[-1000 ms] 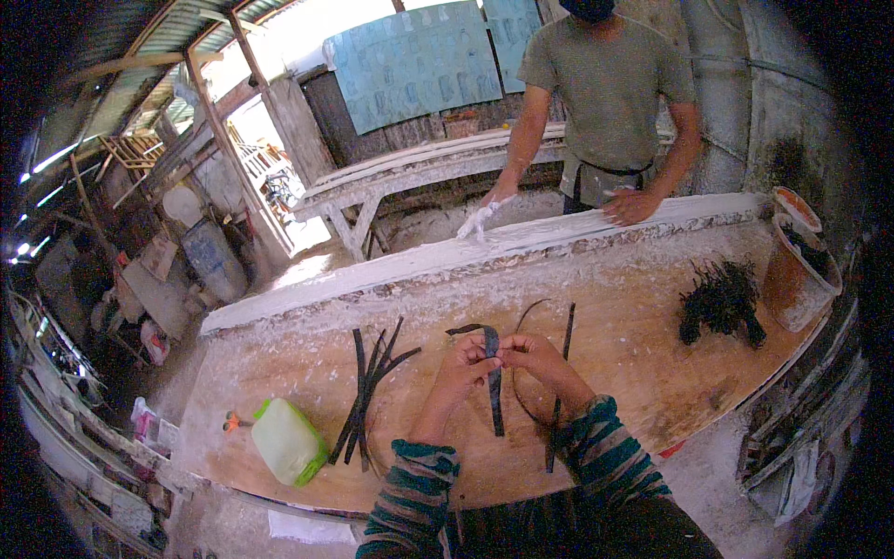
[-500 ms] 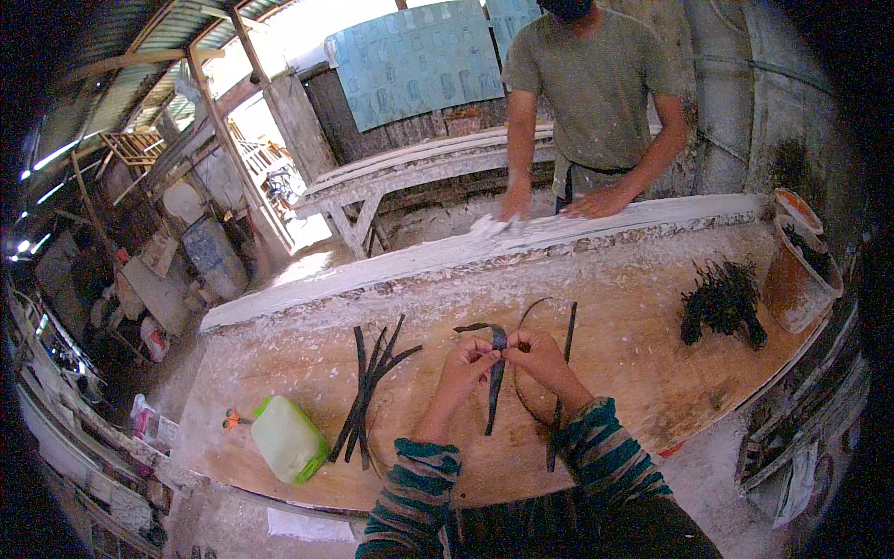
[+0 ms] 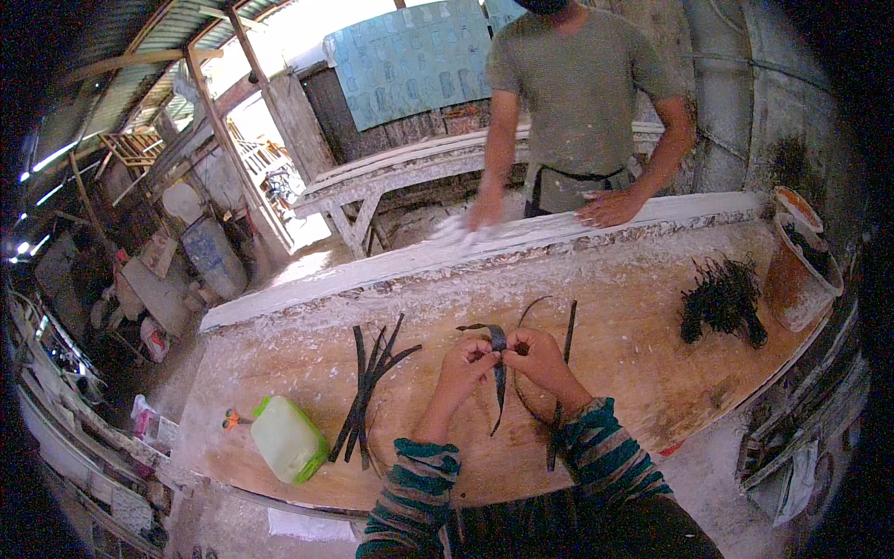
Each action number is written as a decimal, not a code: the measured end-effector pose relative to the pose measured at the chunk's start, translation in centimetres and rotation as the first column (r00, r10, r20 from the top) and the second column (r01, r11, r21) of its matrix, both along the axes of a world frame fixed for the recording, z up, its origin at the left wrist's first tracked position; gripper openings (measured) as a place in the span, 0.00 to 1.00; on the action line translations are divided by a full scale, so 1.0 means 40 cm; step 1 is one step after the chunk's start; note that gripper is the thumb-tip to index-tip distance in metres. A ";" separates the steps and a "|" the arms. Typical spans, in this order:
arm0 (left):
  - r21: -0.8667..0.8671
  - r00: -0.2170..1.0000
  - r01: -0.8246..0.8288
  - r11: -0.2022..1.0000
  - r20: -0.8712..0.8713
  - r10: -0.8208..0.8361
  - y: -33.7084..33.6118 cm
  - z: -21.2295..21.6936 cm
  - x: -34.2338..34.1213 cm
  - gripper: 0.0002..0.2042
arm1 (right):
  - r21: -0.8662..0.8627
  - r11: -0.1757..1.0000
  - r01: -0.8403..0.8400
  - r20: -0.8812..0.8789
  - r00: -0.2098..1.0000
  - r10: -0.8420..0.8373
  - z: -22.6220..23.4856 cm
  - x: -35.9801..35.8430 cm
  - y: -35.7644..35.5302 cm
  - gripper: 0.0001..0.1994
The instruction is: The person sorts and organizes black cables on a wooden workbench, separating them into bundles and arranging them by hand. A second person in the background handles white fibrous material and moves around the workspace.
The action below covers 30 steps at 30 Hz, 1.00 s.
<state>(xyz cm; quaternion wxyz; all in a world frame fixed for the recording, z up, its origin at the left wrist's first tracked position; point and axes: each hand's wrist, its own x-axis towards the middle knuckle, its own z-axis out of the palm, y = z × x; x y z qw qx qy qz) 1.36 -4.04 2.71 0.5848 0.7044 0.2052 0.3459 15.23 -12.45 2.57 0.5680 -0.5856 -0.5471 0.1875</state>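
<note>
Over the middle of the wooden tabletop, my left hand (image 3: pixel 469 361) and my right hand (image 3: pixel 537 357) meet, both closed in a pinch on one black strip (image 3: pixel 498 336). The strip loops up between my fingertips; one end points left and a thin tail hangs below my hands. A thin dark cord (image 3: pixel 527 399) curves beside my right hand. Farther right lies a long straight black strip (image 3: pixel 565 373), partly under my right sleeve. Left of my hands, several black strips (image 3: pixel 363 391) lie crossed in a loose bunch.
A pale green plastic container (image 3: pixel 289 440) and orange-handled scissors (image 3: pixel 233 419) lie at the left. A black tangled bundle (image 3: pixel 724 303) sits at the right beside a reddish bucket (image 3: pixel 792 287). Across the white-crusted ledge (image 3: pixel 372 279), a person (image 3: pixel 587 102) works with both hands.
The strip's hanging tail has twisted and looks thinner, while my hands stay nearly in place. The person opposite has swept one hand leftward along the ledge.
</note>
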 end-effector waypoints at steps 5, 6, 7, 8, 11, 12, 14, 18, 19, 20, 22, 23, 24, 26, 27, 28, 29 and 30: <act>-0.078 0.998 -0.011 0.997 -0.065 0.006 0.016 -0.008 -0.003 0.05 | 0.016 0.999 -0.047 -0.080 0.996 0.048 0.015 -0.004 -0.004 0.08; -0.089 0.998 -0.009 0.996 -0.070 0.003 0.015 -0.004 -0.005 0.05 | 0.005 0.999 -0.040 -0.072 0.997 0.041 0.023 -0.006 -0.008 0.08; -0.086 0.997 -0.009 0.996 -0.075 0.002 0.014 0.000 -0.006 0.05 | -0.005 0.999 -0.038 -0.046 0.998 0.038 0.017 -0.004 -0.005 0.08; -0.083 0.997 -0.007 0.997 -0.080 0.000 0.011 0.005 -0.007 0.05 | -0.015 0.999 -0.035 -0.019 0.999 0.035 0.009 0.002 -0.001 0.08; -0.022 0.996 0.009 1.000 -0.091 -0.011 0.004 0.014 -0.009 0.06 | -0.025 1.000 -0.010 0.033 0.999 0.011 0.003 0.007 -0.001 0.08; 0.007 0.995 0.016 1.000 -0.095 -0.015 0.003 0.015 -0.009 0.06 | -0.025 1.000 0.001 0.046 0.999 0.000 0.003 0.007 -0.002 0.08; 0.037 0.995 0.030 0.999 -0.095 -0.027 0.006 0.013 -0.009 0.07 | -0.012 1.000 -0.013 -0.018 1.000 0.013 0.009 -0.003 -0.006 0.07; 0.075 0.992 0.034 0.997 -0.121 -0.025 0.006 0.012 -0.010 0.07 | -0.037 0.999 -0.006 -0.086 0.996 0.003 0.047 -0.031 -0.028 0.07; 0.053 0.992 0.052 0.997 -0.115 -0.045 0.006 0.011 -0.010 0.07 | -0.037 0.999 -0.004 -0.072 0.997 0.001 0.059 -0.037 -0.035 0.07; 0.032 0.992 0.072 0.997 -0.109 -0.068 0.005 0.010 -0.010 0.07 | -0.037 0.999 0.002 -0.058 0.998 -0.004 0.071 -0.041 -0.043 0.07; 0.042 0.992 0.107 0.993 -0.078 -0.103 0.006 0.005 -0.006 0.06 | 0.010 1.000 0.027 -0.012 1.000 -0.027 0.069 -0.041 -0.042 0.07; 0.073 0.992 0.121 0.990 -0.054 -0.117 0.009 -0.001 -0.003 0.06 | 0.058 0.997 0.046 0.020 0.999 -0.047 0.060 -0.040 -0.034 0.08; 0.105 0.991 0.134 0.985 -0.031 -0.132 0.012 -0.006 -0.001 0.05 | 0.107 0.992 0.064 0.050 0.996 -0.069 0.057 -0.040 -0.031 0.08; 0.056 0.987 0.156 0.986 -0.042 -0.154 0.016 -0.017 0.000 0.05 | 0.059 0.996 0.063 -0.001 0.998 -0.063 0.077 -0.050 -0.047 0.07; 0.031 0.985 0.165 0.986 -0.047 -0.163 0.018 -0.023 -0.001 0.05 | 0.034 0.998 0.060 -0.028 0.998 -0.059 0.087 -0.054 -0.053 0.07; -0.025 0.988 0.155 0.988 -0.024 -0.156 0.018 -0.030 -0.002 0.05 | 0.003 0.998 0.063 -0.013 0.998 -0.063 0.083 -0.047 -0.049 0.07; -0.079 0.989 0.151 0.985 -0.001 -0.151 0.016 -0.034 0.001 0.06 | -0.026 0.997 0.071 0.003 0.997 -0.071 0.074 -0.035 -0.043 0.07; -0.133 0.989 0.147 0.980 0.022 -0.145 0.015 -0.037 0.003 0.06 | -0.056 0.995 0.079 0.019 0.997 -0.078 0.067 -0.026 -0.039 0.07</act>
